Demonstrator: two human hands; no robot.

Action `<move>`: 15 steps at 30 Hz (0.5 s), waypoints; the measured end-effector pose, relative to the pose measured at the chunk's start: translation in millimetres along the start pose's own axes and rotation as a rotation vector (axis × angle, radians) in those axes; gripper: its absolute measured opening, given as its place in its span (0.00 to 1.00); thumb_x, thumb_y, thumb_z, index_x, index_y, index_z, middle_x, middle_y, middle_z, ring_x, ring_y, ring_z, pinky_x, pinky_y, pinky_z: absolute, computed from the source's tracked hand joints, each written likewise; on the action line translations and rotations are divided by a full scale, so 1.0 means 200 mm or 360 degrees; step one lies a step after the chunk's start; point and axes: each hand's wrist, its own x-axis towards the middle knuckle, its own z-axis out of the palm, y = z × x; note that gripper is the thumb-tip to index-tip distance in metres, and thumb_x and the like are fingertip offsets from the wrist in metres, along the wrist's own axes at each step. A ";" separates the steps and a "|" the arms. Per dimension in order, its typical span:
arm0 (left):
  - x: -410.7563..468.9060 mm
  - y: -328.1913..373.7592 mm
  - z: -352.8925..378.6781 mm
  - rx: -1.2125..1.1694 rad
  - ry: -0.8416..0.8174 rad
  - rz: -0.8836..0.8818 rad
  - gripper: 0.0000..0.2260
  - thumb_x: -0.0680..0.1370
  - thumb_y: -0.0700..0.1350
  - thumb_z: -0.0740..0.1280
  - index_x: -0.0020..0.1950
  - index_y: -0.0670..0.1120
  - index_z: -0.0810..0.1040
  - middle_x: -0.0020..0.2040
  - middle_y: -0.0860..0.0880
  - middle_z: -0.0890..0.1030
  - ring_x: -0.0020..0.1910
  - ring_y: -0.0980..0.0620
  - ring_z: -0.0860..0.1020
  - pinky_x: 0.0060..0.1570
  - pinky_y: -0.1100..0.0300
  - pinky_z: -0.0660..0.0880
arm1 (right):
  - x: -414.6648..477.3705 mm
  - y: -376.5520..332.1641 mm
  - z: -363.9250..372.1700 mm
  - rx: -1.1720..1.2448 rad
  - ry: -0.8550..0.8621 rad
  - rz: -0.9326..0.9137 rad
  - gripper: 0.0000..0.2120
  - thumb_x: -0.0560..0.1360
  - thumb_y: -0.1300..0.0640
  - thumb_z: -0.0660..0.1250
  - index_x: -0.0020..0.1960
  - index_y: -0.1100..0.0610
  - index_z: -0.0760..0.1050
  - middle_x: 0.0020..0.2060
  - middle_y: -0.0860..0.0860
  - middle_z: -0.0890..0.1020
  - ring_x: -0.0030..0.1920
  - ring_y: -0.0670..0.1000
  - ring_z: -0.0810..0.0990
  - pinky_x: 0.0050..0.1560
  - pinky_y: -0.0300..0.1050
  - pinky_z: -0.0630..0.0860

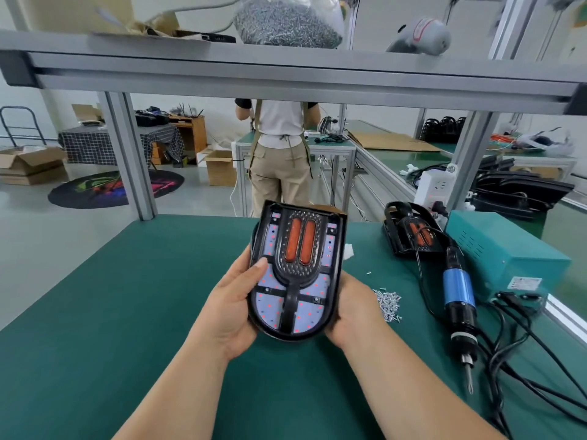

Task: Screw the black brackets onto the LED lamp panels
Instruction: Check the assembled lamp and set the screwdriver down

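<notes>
**Lamp panel held up in both hands over the bench**

A wide workbench topped with a dark green mat (127, 296) fills the lower view, and a grey aluminium shelf frame (286, 71) crosses above it. Beyond the bench, a person in a white top and beige trousers (281, 154) stands facing away at another table. A teal metal box (495, 249) sits at the bench's right edge.

The rounded, black-rimmed LED lamp panel (295, 300) is off the mat, tilted up towards the camera at bench centre. On its white, red-dotted face lies the black bracket (297, 249), a perforated plastic piece with two orange oval inserts.

The left hand (233, 309) grips the panel's left edge, thumb pressed flat on the face and fingers wrapped behind. The right hand (352, 306) cups the lower right edge; its fingers are hidden behind the panel.

A second black lamp unit (409, 233) lies beside the teal box. A blue-and-black electric screwdriver (459, 296) lies near it, bit pointing towards the camera. A small heap of silver screws (388, 303) lies between the right hand and the screwdriver.
</notes>
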 end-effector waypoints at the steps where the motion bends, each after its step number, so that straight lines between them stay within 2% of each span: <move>1: -0.01 0.00 0.01 0.0015 -0.0021 -0.0016 0.21 0.77 0.43 0.63 0.71 0.46 0.75 0.66 0.40 0.79 0.65 0.40 0.78 0.65 0.42 0.74 | 0.00 -0.01 -0.01 0.0075 -0.0068 0.0059 0.14 0.78 0.62 0.62 0.59 0.67 0.80 0.56 0.63 0.83 0.57 0.62 0.83 0.62 0.59 0.77; 2: -0.01 0.00 0.02 0.0013 -0.0030 -0.0033 0.21 0.77 0.43 0.64 0.70 0.46 0.76 0.66 0.40 0.80 0.64 0.41 0.79 0.63 0.43 0.76 | -0.01 -0.02 -0.01 0.0136 -0.0129 0.0109 0.17 0.78 0.62 0.62 0.63 0.68 0.77 0.59 0.65 0.81 0.62 0.64 0.80 0.67 0.61 0.73; 4: -0.02 -0.01 0.04 -0.0021 -0.0023 -0.0062 0.20 0.77 0.43 0.64 0.69 0.46 0.76 0.65 0.41 0.80 0.62 0.41 0.80 0.59 0.45 0.79 | -0.01 -0.03 -0.01 0.0215 -0.0230 0.0161 0.20 0.77 0.60 0.64 0.66 0.68 0.75 0.62 0.66 0.79 0.64 0.66 0.77 0.68 0.63 0.71; 7: -0.02 -0.04 0.07 -0.0069 0.0039 -0.0051 0.20 0.78 0.42 0.63 0.70 0.50 0.76 0.64 0.43 0.82 0.61 0.43 0.81 0.57 0.46 0.80 | -0.01 -0.05 -0.02 0.0138 -0.0237 0.0051 0.22 0.69 0.58 0.70 0.60 0.67 0.79 0.59 0.65 0.82 0.57 0.63 0.82 0.59 0.59 0.78; 9: -0.02 -0.06 0.08 -0.0119 0.0147 -0.0045 0.21 0.80 0.40 0.62 0.73 0.53 0.72 0.63 0.46 0.82 0.59 0.46 0.82 0.54 0.48 0.81 | -0.01 -0.07 -0.04 0.0027 -0.0229 0.0046 0.25 0.67 0.56 0.70 0.61 0.66 0.79 0.59 0.64 0.82 0.58 0.63 0.82 0.57 0.58 0.79; 12: -0.01 -0.08 0.09 -0.0150 0.0283 -0.0012 0.25 0.82 0.38 0.60 0.76 0.57 0.67 0.62 0.50 0.83 0.54 0.49 0.84 0.50 0.49 0.82 | -0.01 -0.09 -0.04 -0.0074 -0.0164 0.0066 0.17 0.78 0.53 0.61 0.60 0.62 0.79 0.61 0.64 0.81 0.57 0.62 0.82 0.59 0.57 0.78; 13: 0.00 -0.08 0.09 -0.0121 0.0336 0.0012 0.26 0.83 0.37 0.60 0.77 0.58 0.65 0.62 0.52 0.83 0.52 0.51 0.84 0.48 0.50 0.83 | -0.01 -0.09 -0.03 -0.0093 -0.0128 0.0035 0.19 0.80 0.49 0.58 0.59 0.61 0.79 0.61 0.64 0.81 0.56 0.62 0.82 0.61 0.58 0.77; 15: 0.00 -0.08 0.08 -0.0023 0.0396 0.0055 0.28 0.83 0.37 0.60 0.79 0.60 0.61 0.63 0.55 0.82 0.54 0.53 0.84 0.52 0.50 0.81 | -0.01 -0.07 -0.02 -0.0265 -0.0109 -0.0071 0.27 0.82 0.39 0.55 0.59 0.60 0.81 0.56 0.62 0.84 0.56 0.61 0.83 0.63 0.61 0.76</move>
